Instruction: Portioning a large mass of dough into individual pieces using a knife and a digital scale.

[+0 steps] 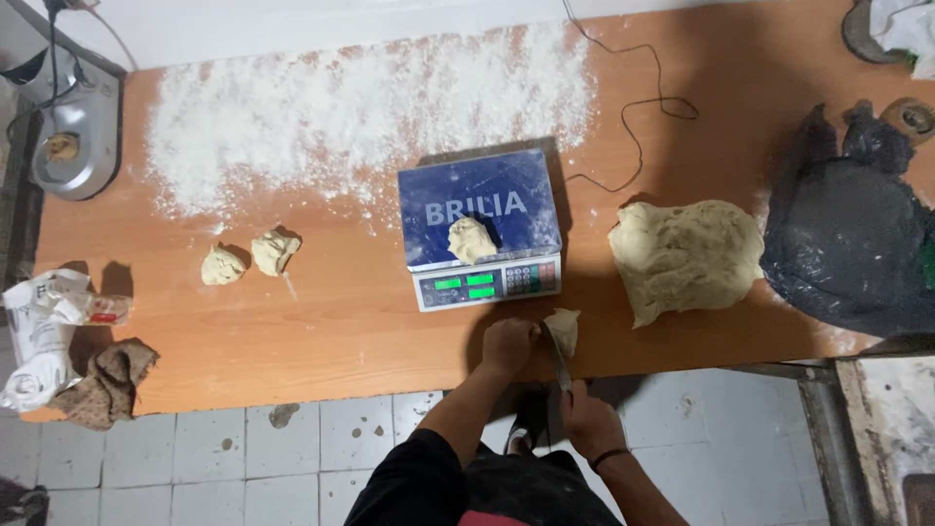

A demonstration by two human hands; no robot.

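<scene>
Right grip [587, 417] closed around a knife [559, 362] cutting a pale, lumpy dough piece [564, 329]; left grip [508, 345] fisted beside it.

A scale [479, 229] sits mid-desk [321, 331], its blue platform lettered in white, two green screens [465, 286] along its front. A crumpled white package [44, 331] lies at nine o'clock.

A long orange-brown wooden counter [292, 331] fills most of the view, its far part dusted with a broad patch of white flour [360, 107]. Behind it runs a pale wall [292, 24]. Below the near edge lies a floor of grey-white square tiles [243, 458], stained in places. Light falls evenly, with short, soft shadows.
</scene>
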